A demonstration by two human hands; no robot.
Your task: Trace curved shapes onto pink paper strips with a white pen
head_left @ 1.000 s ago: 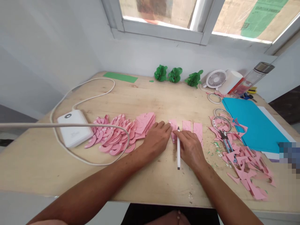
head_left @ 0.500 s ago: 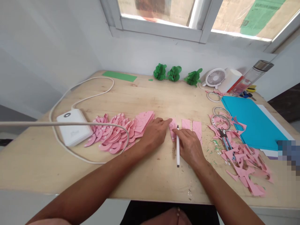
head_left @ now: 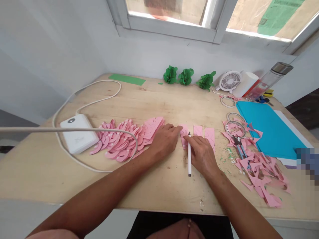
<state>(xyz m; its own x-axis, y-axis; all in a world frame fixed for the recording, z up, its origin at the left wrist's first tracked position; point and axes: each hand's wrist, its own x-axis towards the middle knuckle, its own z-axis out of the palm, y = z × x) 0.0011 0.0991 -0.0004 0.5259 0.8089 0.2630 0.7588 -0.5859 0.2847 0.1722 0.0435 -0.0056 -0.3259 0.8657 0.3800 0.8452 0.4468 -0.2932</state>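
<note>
My left hand (head_left: 166, 141) lies on the table, its fingers stretched forward and the index fingertip touching the left edge of a small pink paper piece (head_left: 183, 129) with drawn lines. A slim white marker (head_left: 189, 159) with dark ends is tucked against my right hand (head_left: 202, 151), pointing away from me. The fingertips of that hand press on the same paper piece. Behind the right hand lie a second pink piece (head_left: 198, 130) and a third pink piece (head_left: 209, 133), both partly covered. Left of my left hand is a pile of curved pink cutouts (head_left: 124, 137).
At left sits a white power bank (head_left: 79, 132) with a looping cable (head_left: 72, 161). Pink scraps (head_left: 259, 176), scissors (head_left: 240, 147) and tape rolls (head_left: 235, 128) lie at right beside blue sheets (head_left: 271, 132). Green paper shapes (head_left: 185, 77), a fan (head_left: 229, 81) and a bottle (head_left: 269, 81) stand behind.
The camera view has shifted very slightly. Both hands, the marker and the pink paper pieces keep nearly the same positions.
</note>
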